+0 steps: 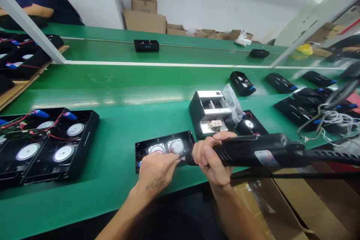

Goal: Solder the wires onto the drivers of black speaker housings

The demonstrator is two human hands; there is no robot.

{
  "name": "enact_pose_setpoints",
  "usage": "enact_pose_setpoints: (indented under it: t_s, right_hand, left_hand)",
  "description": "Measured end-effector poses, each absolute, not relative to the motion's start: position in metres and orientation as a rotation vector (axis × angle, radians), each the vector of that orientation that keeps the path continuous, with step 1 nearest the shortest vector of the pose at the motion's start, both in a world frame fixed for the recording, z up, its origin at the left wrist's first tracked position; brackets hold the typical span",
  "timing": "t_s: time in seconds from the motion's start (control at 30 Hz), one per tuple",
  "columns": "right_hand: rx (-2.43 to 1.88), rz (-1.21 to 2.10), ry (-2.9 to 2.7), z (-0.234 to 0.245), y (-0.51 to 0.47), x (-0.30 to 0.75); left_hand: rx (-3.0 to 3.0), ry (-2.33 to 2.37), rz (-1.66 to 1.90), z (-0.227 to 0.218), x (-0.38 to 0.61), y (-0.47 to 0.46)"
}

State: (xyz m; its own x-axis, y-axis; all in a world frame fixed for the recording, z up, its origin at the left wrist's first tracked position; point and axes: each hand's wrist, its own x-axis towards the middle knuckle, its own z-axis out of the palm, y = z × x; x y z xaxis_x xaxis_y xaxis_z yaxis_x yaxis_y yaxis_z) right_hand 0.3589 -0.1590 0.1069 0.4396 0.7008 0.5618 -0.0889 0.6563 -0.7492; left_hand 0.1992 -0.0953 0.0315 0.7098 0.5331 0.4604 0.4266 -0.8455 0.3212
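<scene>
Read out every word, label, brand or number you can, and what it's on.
Nothing is readable.
Sticker on black tool: blurred.
Lettering on left black case: too small.
Marks on other black cases: too small.
Carton print: blurred.
Label on silver-topped box: too small.

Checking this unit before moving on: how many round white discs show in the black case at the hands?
2. Both sit in the black case: the left disc, partly covered by the left hand, and the right disc beside it. The hand may hide more.
</scene>
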Motion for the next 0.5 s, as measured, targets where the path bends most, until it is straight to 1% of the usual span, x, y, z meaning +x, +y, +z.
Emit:
enact_pose_setpoints:
  t_s: [0.2, 0.5]
  right_hand:
    - [-0.827, 0.53, -1.002, 0.096, -0.158, 0.363]
    - [-0.828, 0.579, -0.993, 0.084, -0.15, 0.361]
  left_hand:
    - [2.857, 0.832, 0.704, 0.026, 0.197, -0.096]
    - [2.858, 0.83, 0.709, 0.022, 0.197, -0.096]
